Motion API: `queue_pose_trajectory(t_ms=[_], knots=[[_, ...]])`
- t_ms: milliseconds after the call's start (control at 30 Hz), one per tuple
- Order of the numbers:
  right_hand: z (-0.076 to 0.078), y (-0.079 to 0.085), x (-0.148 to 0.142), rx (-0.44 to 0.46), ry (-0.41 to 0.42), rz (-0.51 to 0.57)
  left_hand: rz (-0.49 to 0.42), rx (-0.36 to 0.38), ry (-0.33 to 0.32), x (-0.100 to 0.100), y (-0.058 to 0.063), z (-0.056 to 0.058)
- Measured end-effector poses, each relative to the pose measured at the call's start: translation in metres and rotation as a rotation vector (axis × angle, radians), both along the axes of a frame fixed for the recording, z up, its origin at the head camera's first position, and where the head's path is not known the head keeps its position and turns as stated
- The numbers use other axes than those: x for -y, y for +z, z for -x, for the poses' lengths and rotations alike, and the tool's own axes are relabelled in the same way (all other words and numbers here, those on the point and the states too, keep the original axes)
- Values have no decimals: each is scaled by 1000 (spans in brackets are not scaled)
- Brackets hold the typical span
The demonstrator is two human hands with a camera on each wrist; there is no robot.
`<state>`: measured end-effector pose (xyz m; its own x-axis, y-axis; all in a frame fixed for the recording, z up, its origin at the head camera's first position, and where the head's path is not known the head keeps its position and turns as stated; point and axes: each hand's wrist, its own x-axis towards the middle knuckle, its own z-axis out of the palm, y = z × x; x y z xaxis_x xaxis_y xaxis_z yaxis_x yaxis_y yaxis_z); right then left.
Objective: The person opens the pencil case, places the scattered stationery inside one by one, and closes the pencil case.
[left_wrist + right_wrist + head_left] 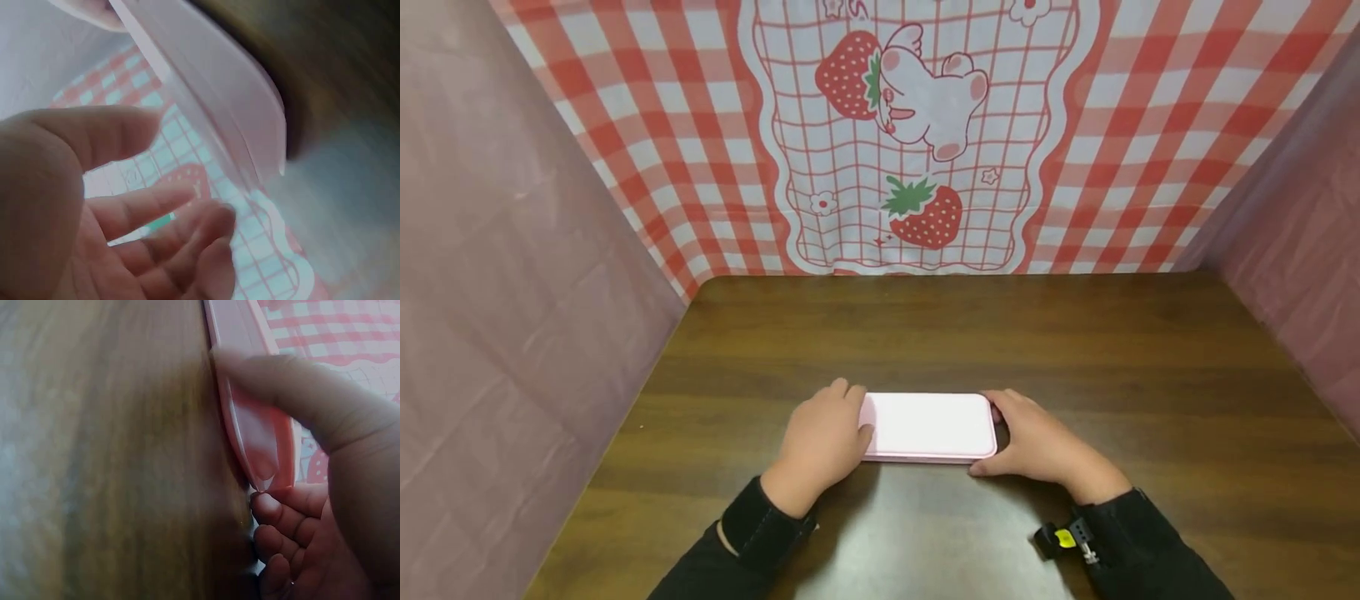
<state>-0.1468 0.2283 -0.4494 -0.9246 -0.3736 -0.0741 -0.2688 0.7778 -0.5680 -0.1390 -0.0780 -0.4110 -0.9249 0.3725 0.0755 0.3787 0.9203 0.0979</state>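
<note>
A flat, pink rectangular case (932, 427) with a pale, nearly white top lies lengthwise across the table. Its contents, if any, are hidden. My right hand (1037, 437) grips the case's right end, thumb along the near side and fingers at the far corner. In the right wrist view, the thumb (275, 378) crosses the case's pink side wall (250, 419), and a curled fingertip meets its end. At the left end is my left hand (826, 433), thumb over the top edge. The left wrist view shows its fingers (150, 206) loosely bent, holding nothing, beside the case (219, 87).
The brown wooden table (955, 333) extends around the case on all sides. Behind it hangs a red-and-white checked cloth (685, 125) with strawberry prints. Pinkish cloth walls (520, 292) stand at both sides. A small black-and-yellow fitting (1063, 537) sits at the right cuff.
</note>
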Motion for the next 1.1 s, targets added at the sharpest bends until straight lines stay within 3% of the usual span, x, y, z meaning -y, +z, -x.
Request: queue_pose_trajectory(t_ms=[100,267,433,800,1100], knots=[[-1,1,1,12,1,9,-50,59,58,8,0,-1],[-8,6,3,53,-17,-13,-114,163,45,11,-3,-5],[-12,10,6,49,-51,-39,-137,162,16,9,-7,-4],[-9,12,4,26,-110,-56,-122,151,9,-3,-10,10],[-2,14,5,26,-128,-55,-126,189,62,-7,-10,21]])
